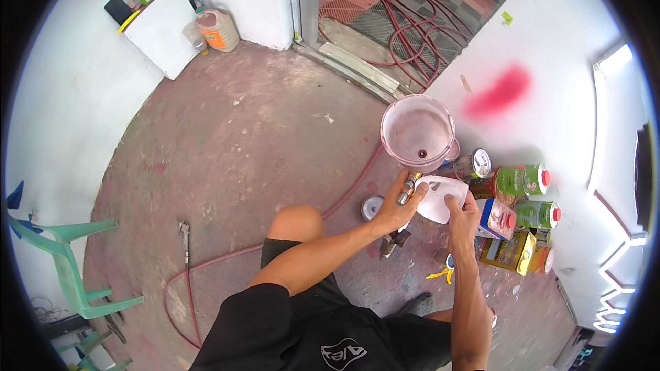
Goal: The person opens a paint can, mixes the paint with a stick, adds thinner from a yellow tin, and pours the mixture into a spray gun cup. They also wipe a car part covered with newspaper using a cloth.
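Observation:
Near the middle of the view, my left hand [397,207] is closed round the metal body of a spray gun [408,192]. Its large open whitish cup [402,127] stands above the hand, stained pale pink inside, with a dark hole at the bottom. My right hand [465,214] pinches a white paper strainer [434,207] with small dark cut-outs, just below the cup. The left thumb lies against the strainer's left edge. Part of the gun's body is hidden behind my fingers and the strainer.
Several paint and solvent cans [520,180] stand by the right wall, which bears a red sprayed patch [500,92]. A red hose [234,253] crosses the floor, with a metal coupling [185,237] at left. A green plastic chair [72,268] and a jug [217,29] stand farther off.

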A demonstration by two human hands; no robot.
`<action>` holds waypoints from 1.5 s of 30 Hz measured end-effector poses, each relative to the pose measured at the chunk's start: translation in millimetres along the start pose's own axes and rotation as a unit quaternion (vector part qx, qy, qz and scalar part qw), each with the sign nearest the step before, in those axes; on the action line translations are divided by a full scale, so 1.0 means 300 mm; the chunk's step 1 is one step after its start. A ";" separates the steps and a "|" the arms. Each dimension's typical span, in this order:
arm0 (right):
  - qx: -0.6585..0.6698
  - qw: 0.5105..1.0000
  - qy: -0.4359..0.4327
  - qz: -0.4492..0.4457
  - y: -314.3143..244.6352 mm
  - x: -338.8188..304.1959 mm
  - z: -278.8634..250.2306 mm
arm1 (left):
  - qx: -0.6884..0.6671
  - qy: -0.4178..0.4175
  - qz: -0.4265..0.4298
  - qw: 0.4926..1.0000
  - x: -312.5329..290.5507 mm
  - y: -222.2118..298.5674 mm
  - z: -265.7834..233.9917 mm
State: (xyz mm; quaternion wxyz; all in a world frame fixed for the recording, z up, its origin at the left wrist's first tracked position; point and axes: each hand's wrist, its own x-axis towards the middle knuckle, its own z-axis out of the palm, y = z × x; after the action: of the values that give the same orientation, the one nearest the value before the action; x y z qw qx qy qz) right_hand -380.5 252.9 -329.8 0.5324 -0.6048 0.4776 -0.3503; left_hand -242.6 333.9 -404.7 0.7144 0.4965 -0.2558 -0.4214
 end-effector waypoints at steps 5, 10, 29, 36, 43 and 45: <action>-0.157 0.984 -0.020 -0.084 0.030 -0.025 0.003 | -0.006 -0.014 -0.010 1.000 0.001 -0.018 0.002; -0.212 0.968 -0.023 -0.135 0.004 -0.120 0.114 | 0.088 0.020 0.011 0.996 -0.003 -0.011 0.016; 0.130 0.984 0.113 -0.050 -0.416 -0.081 -0.314 | 0.295 -0.033 -0.040 0.954 -0.051 -0.059 -0.032; 0.055 0.998 0.023 -0.023 -0.474 -0.183 -0.178 | 0.296 -0.104 -0.083 0.946 -0.108 -0.154 0.004; -0.293 0.950 0.094 -0.058 -0.450 -0.185 -0.169 | 0.357 -0.115 0.000 0.927 -0.144 -0.235 -0.034; -0.406 0.879 0.143 -0.205 -0.416 -0.189 -0.195 | 0.353 -0.131 -0.017 0.926 -0.155 -0.202 -0.003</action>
State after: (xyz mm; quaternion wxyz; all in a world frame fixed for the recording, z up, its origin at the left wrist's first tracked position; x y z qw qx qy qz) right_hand -426.5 285.8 -192.1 0.0826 -0.7955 0.5143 -0.3097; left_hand -286.9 365.0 -458.7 0.4453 0.6613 -0.4713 -0.3772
